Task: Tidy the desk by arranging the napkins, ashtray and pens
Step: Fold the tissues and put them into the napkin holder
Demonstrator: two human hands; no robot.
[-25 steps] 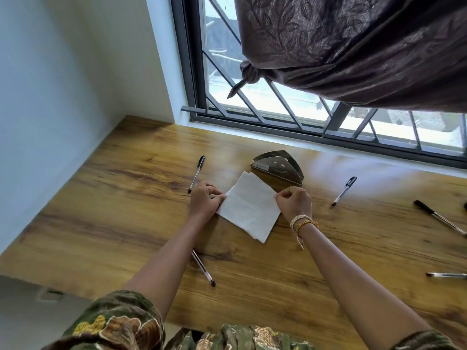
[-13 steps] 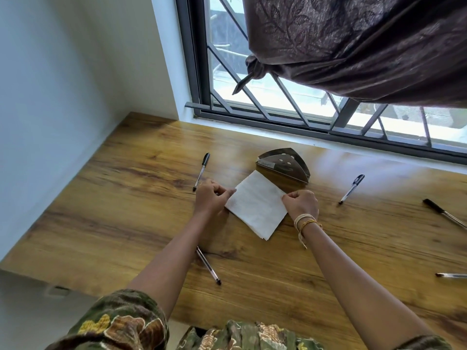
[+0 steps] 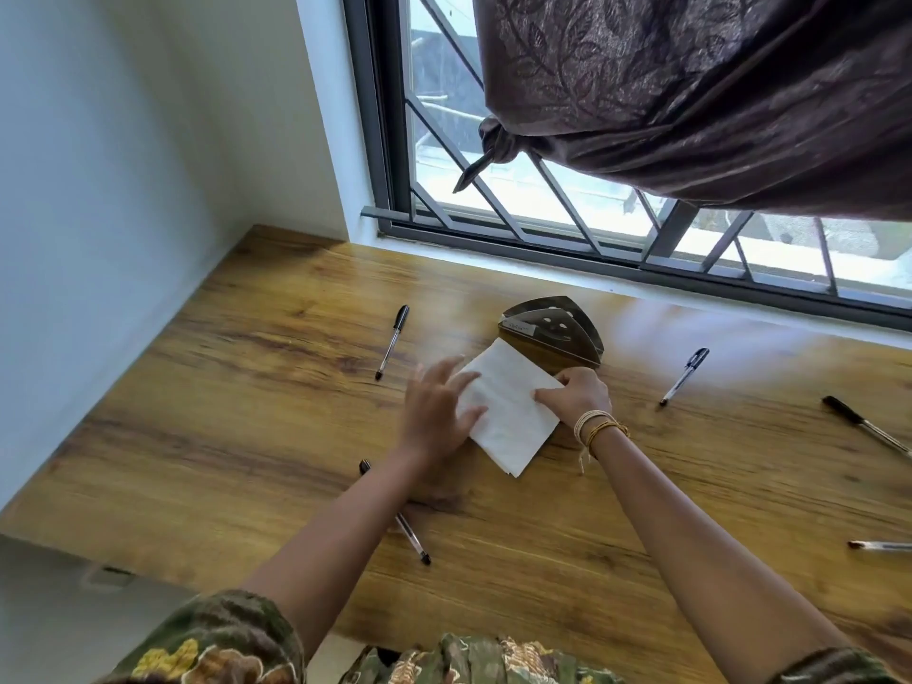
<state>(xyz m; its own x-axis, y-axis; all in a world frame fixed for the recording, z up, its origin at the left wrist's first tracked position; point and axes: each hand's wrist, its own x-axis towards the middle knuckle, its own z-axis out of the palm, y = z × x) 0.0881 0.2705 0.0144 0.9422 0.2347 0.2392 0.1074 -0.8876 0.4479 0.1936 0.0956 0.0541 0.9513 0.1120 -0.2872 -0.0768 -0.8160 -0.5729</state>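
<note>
The left hand (image 3: 434, 417) has let go of the napkins (image 3: 508, 407): a moment ago its fingers pinched the stack's left corner, and now they are spread straight, lying flat over the left edge of the paper. The right hand (image 3: 575, 394) still keeps its hold, thumb and curled fingers pinching the stack's right corner. The white stack lies flat on the desk (image 3: 247, 436) between the two hands, squared into one neat pile, its far corner touching the foot of the metal holder (image 3: 552, 328) just beyond the right fingertips.

This reads as the end of the aligning step: the edges look even, and the left palm seems to be smoothing or steadying the pile. The likely next move is lifting the stack into the holder, though that is a guess.

The pens are untouched. One pen (image 3: 392, 340) lies just beyond the left fingers, another (image 3: 412, 535) under the left forearm, a third (image 3: 685, 375) to the right of the right hand, and two more (image 3: 863, 427) near the desk's right edge. No ashtray is identifiable in view.
</note>
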